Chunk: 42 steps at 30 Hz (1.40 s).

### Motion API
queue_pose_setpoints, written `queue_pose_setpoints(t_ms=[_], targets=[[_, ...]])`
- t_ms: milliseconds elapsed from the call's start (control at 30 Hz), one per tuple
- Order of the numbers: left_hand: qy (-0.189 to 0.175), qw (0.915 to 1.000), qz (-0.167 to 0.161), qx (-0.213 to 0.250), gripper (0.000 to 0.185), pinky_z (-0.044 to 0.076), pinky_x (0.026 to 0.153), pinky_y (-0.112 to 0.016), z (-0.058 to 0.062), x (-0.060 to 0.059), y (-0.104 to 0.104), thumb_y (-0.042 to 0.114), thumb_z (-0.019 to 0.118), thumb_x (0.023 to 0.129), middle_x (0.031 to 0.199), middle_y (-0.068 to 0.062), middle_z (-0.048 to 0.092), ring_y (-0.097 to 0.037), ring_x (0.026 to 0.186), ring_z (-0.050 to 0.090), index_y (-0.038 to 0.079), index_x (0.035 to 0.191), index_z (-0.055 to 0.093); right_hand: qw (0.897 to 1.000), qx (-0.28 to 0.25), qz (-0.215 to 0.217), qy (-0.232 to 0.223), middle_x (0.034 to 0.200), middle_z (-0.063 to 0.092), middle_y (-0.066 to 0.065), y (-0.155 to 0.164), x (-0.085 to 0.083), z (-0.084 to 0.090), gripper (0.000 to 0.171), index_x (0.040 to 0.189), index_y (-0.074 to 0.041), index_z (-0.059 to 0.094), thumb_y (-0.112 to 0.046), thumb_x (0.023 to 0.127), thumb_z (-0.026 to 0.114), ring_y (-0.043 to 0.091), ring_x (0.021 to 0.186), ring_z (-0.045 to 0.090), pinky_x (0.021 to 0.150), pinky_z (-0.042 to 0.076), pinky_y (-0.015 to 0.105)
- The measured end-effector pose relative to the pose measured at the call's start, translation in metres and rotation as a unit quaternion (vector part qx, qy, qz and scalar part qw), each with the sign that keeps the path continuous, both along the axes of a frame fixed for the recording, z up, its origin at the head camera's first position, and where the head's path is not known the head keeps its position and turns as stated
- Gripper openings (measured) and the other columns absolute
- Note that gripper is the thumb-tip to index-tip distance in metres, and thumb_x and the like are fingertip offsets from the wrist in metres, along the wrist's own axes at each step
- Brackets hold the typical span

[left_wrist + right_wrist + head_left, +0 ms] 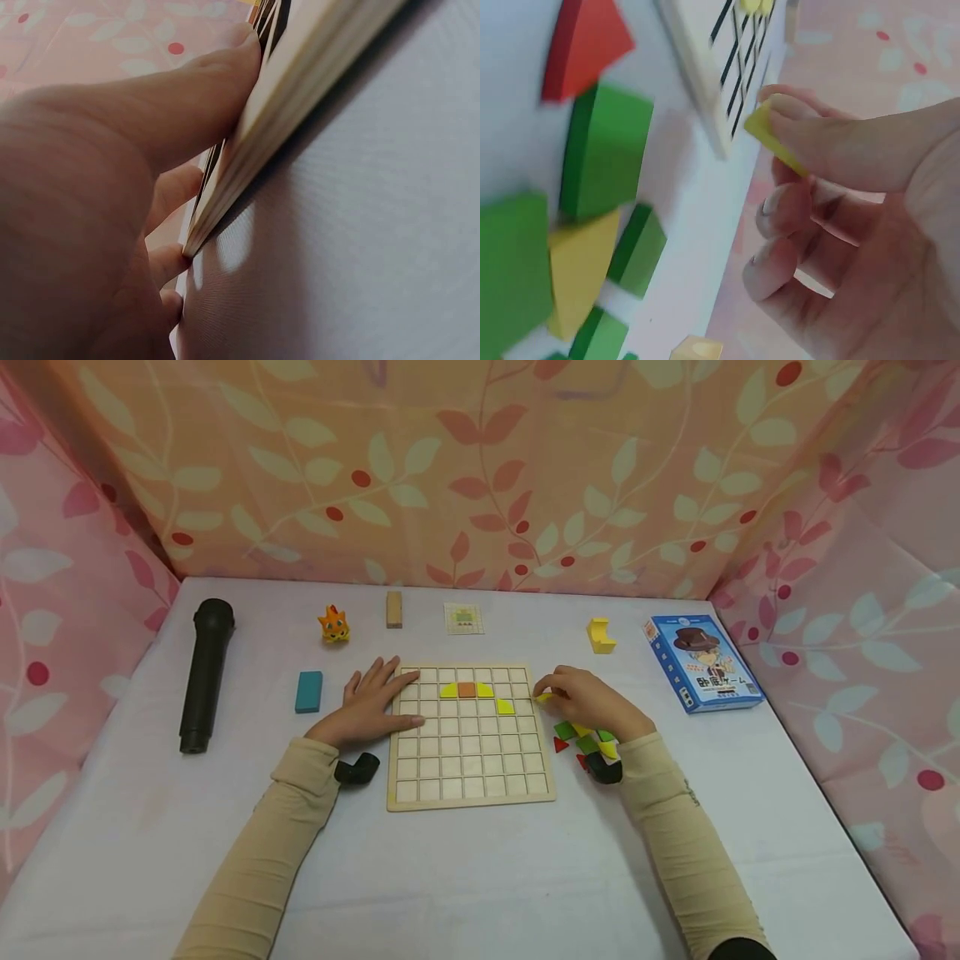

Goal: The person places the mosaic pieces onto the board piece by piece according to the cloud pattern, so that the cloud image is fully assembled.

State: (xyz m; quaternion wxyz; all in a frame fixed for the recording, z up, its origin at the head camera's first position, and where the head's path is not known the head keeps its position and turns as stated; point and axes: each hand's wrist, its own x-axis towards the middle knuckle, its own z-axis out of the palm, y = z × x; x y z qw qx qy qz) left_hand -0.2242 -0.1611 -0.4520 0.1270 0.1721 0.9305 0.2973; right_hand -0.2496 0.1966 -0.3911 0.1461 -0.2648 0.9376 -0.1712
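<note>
My right hand pinches a small yellow piece between thumb and fingertips, just off the right edge of the wooden grid board; the other fingers curl loosely under. Just beside my right wrist lies a loose pile of green, yellow and red pieces on the white table. My left hand lies flat with fingers spread, thumb pressed against the board's left edge, holding nothing. On the board, yellow pieces flank an orange square in the second row. Farther left sit a teal block and a black microphone. Along the far edge stand an orange toy figure, a wooden block, a pattern card, a yellow shape and a blue box.
</note>
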Motion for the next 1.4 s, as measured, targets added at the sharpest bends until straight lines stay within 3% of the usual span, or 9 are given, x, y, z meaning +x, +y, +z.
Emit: queue_pose_setpoints(t_ms=[267, 433, 633, 933, 1233, 1400], targets=[[0.000, 1.0000, -0.001, 0.001, 0.083, -0.008, 0.112, -0.058, -0.004, 0.001, 0.000, 0.053, 0.064, 0.086, 0.161, -0.014, 0.002, -0.034, 0.147, -0.009, 0.018, 0.152, 0.028, 0.998, -0.067, -0.003, -0.021, 0.087, 0.061, 0.000, -0.010, 0.013, 0.001, 0.016, 0.108, -0.010, 0.063, -0.012, 0.092, 0.064, 0.017, 0.078, 0.054, 0.067, 0.048, 0.029], [0.000, 1.0000, -0.002, 0.005, 0.083, -0.009, 0.112, -0.058, -0.004, 0.000, -0.001, 0.052, 0.065, 0.086, 0.161, -0.014, 0.002, -0.034, 0.147, -0.009, 0.018, 0.152, 0.028, 0.993, -0.104, -0.035, -0.048, 0.085, 0.067, 0.002, -0.016, 0.017, -0.002, 0.012, 0.097, -0.011, 0.060, -0.018, 0.091, 0.068, 0.016, 0.073, 0.059, 0.065, 0.051, 0.028], [0.001, 1.0000, -0.005, 0.006, 0.083, -0.009, 0.112, -0.058, -0.003, 0.001, -0.001, 0.052, 0.064, 0.086, 0.161, -0.014, 0.001, -0.034, 0.147, -0.009, 0.018, 0.152, 0.027, 0.980, -0.141, -0.085, -0.108, 0.084, 0.069, 0.003, -0.026, 0.021, -0.009, 0.011, 0.094, -0.011, 0.062, -0.020, 0.090, 0.068, 0.021, 0.074, 0.062, 0.062, 0.050, 0.029], [-0.002, 1.0000, -0.002, 0.003, 0.083, -0.008, 0.112, -0.058, -0.003, 0.000, -0.001, 0.052, 0.064, 0.086, 0.161, -0.013, 0.001, -0.034, 0.147, -0.009, 0.018, 0.152, 0.028, 0.979, -0.133, -0.121, -0.101, 0.080, 0.065, 0.001, -0.035, 0.023, -0.021, 0.015, 0.091, -0.013, 0.062, -0.025, 0.089, 0.070, 0.016, 0.075, 0.058, 0.066, 0.046, 0.030], [0.000, 1.0000, 0.001, 0.006, 0.083, -0.009, 0.112, -0.058, -0.002, 0.000, -0.001, 0.053, 0.065, 0.085, 0.161, -0.013, 0.002, -0.034, 0.147, -0.009, 0.018, 0.152, 0.028, 0.978, -0.122, -0.134, -0.106, 0.079, 0.064, 0.002, -0.038, 0.026, -0.023, 0.017, 0.094, -0.014, 0.062, -0.028, 0.089, 0.070, 0.018, 0.065, 0.054, 0.043, 0.040, 0.029], [0.003, 1.0000, -0.002, 0.004, 0.083, -0.009, 0.112, -0.058, -0.001, 0.001, -0.001, 0.051, 0.065, 0.086, 0.161, -0.015, 0.002, -0.035, 0.147, -0.009, 0.017, 0.152, 0.028, 0.981, -0.125, -0.108, -0.102, 0.081, 0.061, 0.003, -0.038, 0.027, -0.022, 0.018, 0.098, -0.011, 0.061, -0.021, 0.087, 0.071, 0.017, 0.064, 0.051, 0.045, 0.040, 0.028]])
